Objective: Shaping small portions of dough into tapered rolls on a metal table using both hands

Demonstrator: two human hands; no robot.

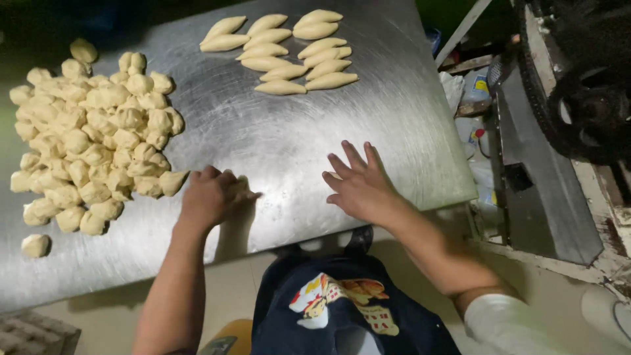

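My left hand [211,196] rests knuckles-up on the steel table [276,138], fingers curled under, just right of a big pile of rough dough lumps [98,138]. Whatever lies under its palm is hidden. My right hand [358,183] lies flat on the table near the front edge, fingers spread and pointing away from me, with no dough visible under it. Several shaped, pointed dough pieces [286,52] lie in rows at the far side of the table.
One stray dough lump [35,245] sits near the front left. Right of the table stand a grey metal machine with a dark wheel [585,98] and a cluttered gap holding bottles and bags [474,112]. A dark printed apron [342,309] hangs below me.
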